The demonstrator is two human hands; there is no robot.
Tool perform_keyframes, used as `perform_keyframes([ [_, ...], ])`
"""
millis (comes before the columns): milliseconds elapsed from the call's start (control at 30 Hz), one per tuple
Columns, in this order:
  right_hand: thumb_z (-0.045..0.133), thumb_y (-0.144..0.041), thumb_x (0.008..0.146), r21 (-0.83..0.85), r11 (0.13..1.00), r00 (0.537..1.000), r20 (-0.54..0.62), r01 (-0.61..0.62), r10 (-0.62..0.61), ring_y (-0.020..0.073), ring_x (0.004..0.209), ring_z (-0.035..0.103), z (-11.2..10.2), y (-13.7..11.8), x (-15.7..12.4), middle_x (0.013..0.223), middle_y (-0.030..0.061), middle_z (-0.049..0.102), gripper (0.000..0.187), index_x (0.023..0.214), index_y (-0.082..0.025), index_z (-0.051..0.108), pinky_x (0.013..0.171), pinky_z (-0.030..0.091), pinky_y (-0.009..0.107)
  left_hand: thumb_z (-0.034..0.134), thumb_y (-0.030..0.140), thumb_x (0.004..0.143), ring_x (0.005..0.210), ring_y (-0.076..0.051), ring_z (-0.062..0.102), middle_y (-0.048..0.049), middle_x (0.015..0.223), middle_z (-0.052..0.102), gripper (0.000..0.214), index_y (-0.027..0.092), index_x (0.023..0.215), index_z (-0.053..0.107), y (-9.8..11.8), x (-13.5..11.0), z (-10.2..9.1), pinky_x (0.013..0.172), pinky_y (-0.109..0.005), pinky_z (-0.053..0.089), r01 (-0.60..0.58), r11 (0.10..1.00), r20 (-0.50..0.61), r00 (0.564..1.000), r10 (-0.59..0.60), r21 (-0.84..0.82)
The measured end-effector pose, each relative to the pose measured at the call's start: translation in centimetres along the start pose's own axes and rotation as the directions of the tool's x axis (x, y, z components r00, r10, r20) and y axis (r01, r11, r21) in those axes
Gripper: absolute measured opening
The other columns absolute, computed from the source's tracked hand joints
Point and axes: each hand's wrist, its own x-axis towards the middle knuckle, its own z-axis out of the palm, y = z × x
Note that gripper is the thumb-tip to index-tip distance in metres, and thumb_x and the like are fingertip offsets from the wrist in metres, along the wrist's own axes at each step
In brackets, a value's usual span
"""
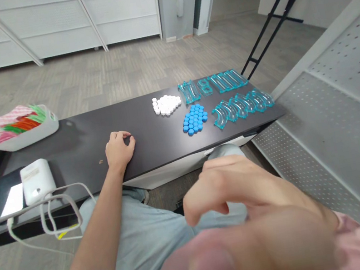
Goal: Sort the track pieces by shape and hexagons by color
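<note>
My left hand (pixel 119 147) rests on the dark tabletop, fingers loosely bent and thumb apart, with nothing seen in it. Close to the camera is my right hand (pixel 231 191), partly blurred, its fingers curled and its thumb held away from them. No object shows in that hand. Blue caps (pixel 194 119) lie grouped on the table, right of my left hand. Behind them is a cluster of white caps (pixel 166 104). Clear teal curved pieces (pixel 242 106) form a row at the right, and straight teal pieces (pixel 228 81) lie behind those.
At the left stand a white basket (pixel 28 137) of colourful packets and a white box-shaped device (pixel 37 181) beside a dark phone-like slab (pixel 11 200). A white cable (pixel 57 206) loops over the table's front edge. A perforated grey panel (pixel 344 126) borders the right end.
</note>
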Motion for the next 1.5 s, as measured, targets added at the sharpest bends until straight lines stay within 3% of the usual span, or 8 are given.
perform_keyframes([
  [67, 0.060, -0.053, 0.115, 0.178, 0.938, 0.951, 0.039, 0.297, -0.308, 0.0200, 0.108, 0.087, 0.4, 2.5, 2.4, 0.124, -0.0028, 0.090, 0.043, 0.154, -0.050, 0.077, 0.101, 0.070, 0.038, 0.065, 0.036, 0.110, 0.126, -0.036, 0.082, -0.0158, 0.139, 0.078, 0.028, 0.021, 0.125, 0.082, 0.1, 0.0, 0.0, 0.111, -0.047, 0.064, 0.000, 1.000, 0.004, 1.000, 0.000, 0.004],
  [100, 0.055, -0.047, 0.120, 0.202, 0.923, 0.940, 0.038, 0.326, -0.340, 0.0195, 0.115, 0.086, 1.0, 4.1, 3.2, 0.129, -0.0001, 0.090, 0.043, 0.158, -0.040, 0.075, 0.104, 0.068, 0.037, 0.065, 0.036, 0.110, 0.126, -0.036, 0.082, -0.0162, 0.140, 0.078, 0.028, 0.021, 0.125, 0.082, 0.1, 0.0, 0.0, 0.111, -0.048, 0.064, 0.000, 1.000, 0.007, 1.000, 0.000, 0.006],
  [267, 0.074, -0.019, 0.114, 0.045, 0.998, 0.961, 0.275, 0.031, -0.043, 0.0207, 0.115, 0.084, 7.1, 13.2, 4.2, 0.134, 0.0078, 0.088, 0.027, 0.140, -0.020, 0.082, 0.103, 0.062, 0.034, 0.065, 0.036, 0.108, 0.123, -0.035, 0.082, -0.0156, 0.138, 0.078, 0.027, 0.022, 0.124, 0.082, -0.1, 0.1, 0.1, 0.112, -0.047, 0.064, -0.001, 1.000, 0.007, 1.000, 0.001, -0.002],
  [467, 0.079, -0.029, 0.115, -0.155, 0.986, 0.829, 0.542, -0.066, 0.140, 0.0295, 0.128, 0.085, 13.8, 19.2, 3.1, 0.142, 0.0132, 0.089, 0.032, 0.144, -0.019, 0.083, 0.106, 0.062, 0.037, 0.065, 0.042, 0.107, 0.117, -0.035, 0.081, -0.0137, 0.135, 0.078, 0.026, 0.025, 0.119, 0.080, -0.6, 0.1, 0.4, 0.110, -0.049, 0.066, 0.021, 1.000, -0.014, 1.000, -0.020, 0.013],
  [600, 0.082, -0.038, 0.112, -0.268, 0.960, 0.781, 0.581, -0.083, 0.230, 0.0319, 0.122, 0.085, 15.8, 20.7, 2.8, 0.142, 0.0152, 0.088, 0.035, 0.143, -0.021, 0.084, 0.101, 0.062, 0.039, 0.066, 0.042, 0.103, 0.122, -0.039, 0.079, -0.0136, 0.129, 0.077, 0.026, 0.024, 0.116, 0.079, -1.0, 0.3, 0.4, 0.112, -0.055, 0.067, 0.021, 1.000, -0.011, 1.000, -0.021, -0.003],
  [900, 0.084, -0.044, 0.111, -0.244, 0.957, 0.798, 0.539, -0.159, 0.270, 0.0284, 0.122, 0.085, 15.8, 23.1, 3.3, 0.147, 0.0130, 0.087, 0.046, 0.150, -0.020, 0.082, 0.094, 0.061, 0.033, 0.065, 0.046, 0.101, 0.111, -0.036, 0.076, -0.0116, 0.120, 0.074, 0.024, 0.026, 0.111, 0.075, -0.9, 0.2, 0.2, 0.111, -0.055, 0.067, 0.037, 0.999, -0.030, 0.999, -0.038, -0.016],
  [1033, 0.083, -0.035, 0.112, -0.220, 0.962, 0.818, 0.514, -0.164, 0.257, 0.0279, 0.122, 0.084, 15.8, 23.0, 3.0, 0.145, 0.0168, 0.086, 0.044, 0.150, -0.013, 0.082, 0.094, 0.059, 0.032, 0.063, 0.046, 0.102, 0.108, -0.033, 0.076, -0.0126, 0.121, 0.075, 0.029, 0.023, 0.115, 0.077, -0.6, 0.1, 0.0, 0.111, -0.051, 0.066, 0.038, 0.999, -0.016, 0.999, -0.038, 0.018],
  [1500, 0.085, -0.043, 0.108, -0.266, 0.955, 0.811, 0.525, -0.132, 0.258, 0.0277, 0.114, 0.086, 15.8, 22.6, 3.4, 0.138, 0.0136, 0.087, 0.044, 0.144, -0.016, 0.084, 0.089, 0.060, 0.032, 0.064, 0.044, 0.101, 0.106, -0.031, 0.074, -0.0104, 0.116, 0.075, 0.022, 0.025, 0.109, 0.073, -0.1, 0.1, -0.4, 0.110, -0.048, 0.066, 0.066, 0.998, 0.006, 0.998, -0.066, -0.003],
])
